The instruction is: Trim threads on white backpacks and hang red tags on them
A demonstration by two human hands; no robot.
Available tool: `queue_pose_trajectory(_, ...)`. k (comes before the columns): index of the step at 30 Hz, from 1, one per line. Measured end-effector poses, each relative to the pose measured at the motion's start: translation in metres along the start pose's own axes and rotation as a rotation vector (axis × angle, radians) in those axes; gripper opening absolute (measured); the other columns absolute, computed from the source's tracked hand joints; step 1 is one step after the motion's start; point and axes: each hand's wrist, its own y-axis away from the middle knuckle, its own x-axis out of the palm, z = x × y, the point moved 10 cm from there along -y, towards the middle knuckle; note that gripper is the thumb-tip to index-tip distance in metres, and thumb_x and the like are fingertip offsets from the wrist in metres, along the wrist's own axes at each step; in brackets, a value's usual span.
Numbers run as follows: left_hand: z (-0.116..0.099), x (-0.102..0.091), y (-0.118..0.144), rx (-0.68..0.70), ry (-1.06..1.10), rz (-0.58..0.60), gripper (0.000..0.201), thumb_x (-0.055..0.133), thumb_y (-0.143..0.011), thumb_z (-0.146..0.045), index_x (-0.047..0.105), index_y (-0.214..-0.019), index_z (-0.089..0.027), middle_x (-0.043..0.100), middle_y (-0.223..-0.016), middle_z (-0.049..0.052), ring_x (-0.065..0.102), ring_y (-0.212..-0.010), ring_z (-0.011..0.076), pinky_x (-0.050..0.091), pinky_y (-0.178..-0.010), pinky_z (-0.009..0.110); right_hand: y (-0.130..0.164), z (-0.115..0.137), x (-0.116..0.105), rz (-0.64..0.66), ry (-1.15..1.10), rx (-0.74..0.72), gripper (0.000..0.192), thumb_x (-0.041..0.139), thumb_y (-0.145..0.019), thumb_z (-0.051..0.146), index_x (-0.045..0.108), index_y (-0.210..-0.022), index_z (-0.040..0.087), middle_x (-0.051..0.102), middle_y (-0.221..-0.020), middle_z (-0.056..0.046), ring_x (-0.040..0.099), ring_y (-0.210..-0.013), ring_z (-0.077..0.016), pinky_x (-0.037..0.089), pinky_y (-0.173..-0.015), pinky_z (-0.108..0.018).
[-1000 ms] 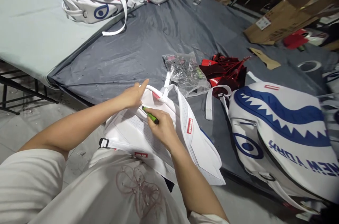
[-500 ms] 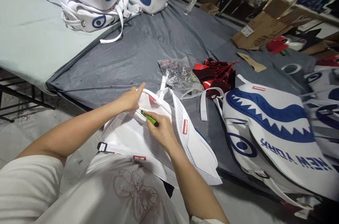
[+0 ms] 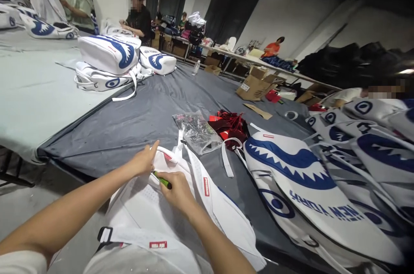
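A white backpack (image 3: pixel 129 209) lies back side up at the table edge in front of me, its padded straps and red labels showing. At its top edge, my left hand (image 3: pixel 144 161) grips the fabric, with one finger stretched out and the others curled. My right hand (image 3: pixel 177 190) is closed around a small green tool with a black end (image 3: pixel 162 180). The tool's tip rests against the backpack just beside my left fingers; its exact kind is unclear. A second white backpack (image 3: pixel 284 153) with a blue shark mouth lies close by on the right.
A clear plastic bag (image 3: pixel 197 131) and a pile of red tags (image 3: pixel 229 125) lie beyond the backpack. More white backpacks are stacked at left (image 3: pixel 106 56) and right (image 3: pixel 384 149). Farther back are a bottle (image 3: pixel 196 67), a cardboard box (image 3: pixel 254 84) and several people, one in black (image 3: pixel 139 17).
My view has tilted up, bringing the room and other people into sight. Both hands keep their places on the backpack, the green tool still in the right one.
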Motion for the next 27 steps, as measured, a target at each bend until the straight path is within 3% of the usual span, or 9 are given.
queue_pose_trajectory(3,0.001,0.001,0.000,0.002,0.000,-0.007,0.101,0.066,-0.081,-0.018,0.001,-0.158,-0.020,0.044,-0.144,0.024,0.063,-0.120,0.0324,0.049,-0.091,0.034,0.002,0.005,-0.004,-0.001,0.120,-0.010,0.034,0.058,-0.080,0.008,0.076,-0.105,0.024,0.078,-0.088,-0.006,0.071,-0.087,-0.0220,0.042,-0.088,-0.032)
queue_pose_trajectory(8,0.003,0.004,-0.003,0.007,-0.024,-0.020,0.101,0.066,-0.081,-0.019,0.001,-0.158,-0.021,0.049,-0.137,0.022,0.064,-0.116,0.0325,0.049,-0.088,0.034,0.001,0.002,0.000,-0.007,-0.092,-0.028,0.035,0.058,-0.081,0.009,0.076,-0.107,0.025,0.079,-0.093,-0.003,0.071,-0.081,-0.0185,0.046,-0.078,-0.026)
queue_pose_trajectory(13,0.002,0.002,0.000,-0.015,-0.023,-0.011,0.101,0.065,-0.081,-0.017,0.001,-0.159,-0.019,0.043,-0.144,0.026,0.062,-0.121,0.0344,0.048,-0.091,0.035,0.003,-0.001,-0.004,-0.073,-0.067,-0.019,0.039,0.057,-0.079,0.006,0.076,-0.108,0.024,0.079,-0.096,-0.004,0.072,-0.088,-0.0209,0.047,-0.083,-0.029)
queue_pose_trajectory(17,0.001,0.000,0.001,-0.008,-0.014,-0.020,0.100,0.064,-0.081,-0.017,0.001,-0.159,-0.020,0.046,-0.141,0.023,0.063,-0.118,0.0327,0.049,-0.089,0.034,0.001,-0.002,0.001,-0.011,-0.157,-0.013,0.039,0.057,-0.080,0.009,0.077,-0.109,0.026,0.079,-0.091,-0.002,0.071,-0.078,-0.0176,0.048,-0.073,-0.025)
queue_pose_trajectory(21,0.002,0.001,0.000,-0.011,-0.022,-0.025,0.098,0.064,-0.081,-0.017,0.003,-0.158,-0.020,0.049,-0.137,0.022,0.065,-0.115,0.0324,0.049,-0.087,0.034,-0.001,0.001,-0.003,-0.053,-0.141,-0.045,0.040,0.057,-0.080,0.007,0.076,-0.110,0.025,0.079,-0.092,-0.002,0.071,-0.078,-0.0171,0.047,-0.072,-0.024)
queue_pose_trajectory(27,0.000,-0.002,0.002,-0.010,-0.008,-0.028,0.097,0.063,-0.082,-0.017,0.003,-0.158,-0.021,0.050,-0.134,0.020,0.064,-0.116,0.0303,0.048,-0.088,0.032,0.000,0.003,-0.003,-0.011,-0.039,-0.045,0.035,0.058,-0.081,0.009,0.077,-0.105,0.025,0.079,-0.089,-0.002,0.071,-0.079,-0.0178,0.043,-0.070,-0.023)
